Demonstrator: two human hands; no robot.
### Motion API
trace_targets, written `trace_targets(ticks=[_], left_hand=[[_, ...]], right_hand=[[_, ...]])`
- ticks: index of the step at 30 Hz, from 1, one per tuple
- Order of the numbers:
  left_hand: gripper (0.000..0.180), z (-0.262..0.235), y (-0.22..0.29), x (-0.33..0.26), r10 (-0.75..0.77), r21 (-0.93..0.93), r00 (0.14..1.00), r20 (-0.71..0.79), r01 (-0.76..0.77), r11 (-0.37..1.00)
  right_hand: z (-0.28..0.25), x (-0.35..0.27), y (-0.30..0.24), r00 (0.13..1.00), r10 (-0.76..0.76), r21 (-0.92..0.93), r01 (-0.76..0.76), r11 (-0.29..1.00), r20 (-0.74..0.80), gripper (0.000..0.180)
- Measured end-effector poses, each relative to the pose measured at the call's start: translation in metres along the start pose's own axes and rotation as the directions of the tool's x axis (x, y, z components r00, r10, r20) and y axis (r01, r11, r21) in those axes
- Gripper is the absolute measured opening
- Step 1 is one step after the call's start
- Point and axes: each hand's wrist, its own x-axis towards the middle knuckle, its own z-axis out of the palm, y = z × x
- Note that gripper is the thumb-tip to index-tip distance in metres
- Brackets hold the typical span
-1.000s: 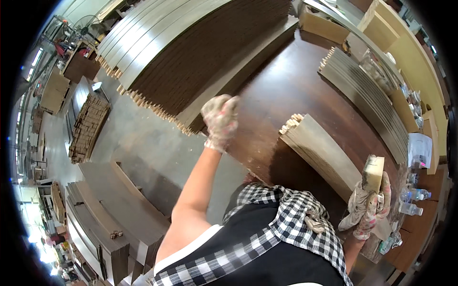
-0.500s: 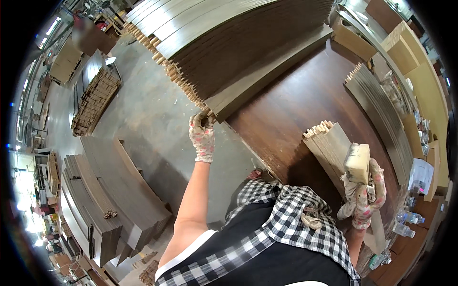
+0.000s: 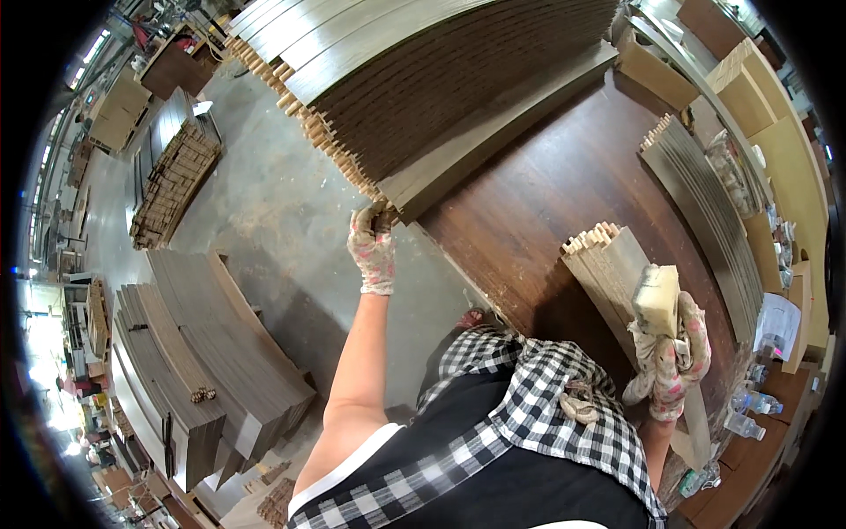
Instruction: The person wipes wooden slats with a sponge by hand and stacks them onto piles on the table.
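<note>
the left hand (image 3: 372, 249) has moved to the near corner of the tall stack (image 3: 458, 93), so it now meets the bottom board (image 3: 502, 132) on the counter (image 3: 529, 189), fingers curled (whether gripping, i cannot tell); the right hand (image 3: 683, 357) grips a pale block (image 3: 656, 301).

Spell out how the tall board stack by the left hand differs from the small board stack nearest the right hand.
The tall stack has many layers; the small stack has far fewer.
The left hand is at the tall stack's near corner; the small stack lies apart from that hand.
Both look grey-brown, with pale pegs at one end.
</note>
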Motion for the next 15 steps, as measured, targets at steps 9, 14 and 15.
trace_targets(ticks=[9,14,15], left_hand=[[0.011,0.007,0.0,-0.003,-0.063,-0.098,0.996,-0.061,0.057,0.994],[0.014,0.01,0.012,-0.003,-0.026,-0.016,1.0,-0.015,0.026,1.0],[0.014,0.01,0.006,-0.004,-0.025,-0.024,1.0,-0.007,0.025,0.999]], right_hand=[[0.003,0.004,-0.007,1.0,0.014,-0.041,-0.015,0.999,-0.028,0.049],[0.003,0.004,-0.005,0.996,-0.077,-0.035,0.075,0.997,-0.046,0.047],[0.004,0.004,-0.003,0.991,-0.122,-0.016,0.122,0.992,-0.061,0.046]])
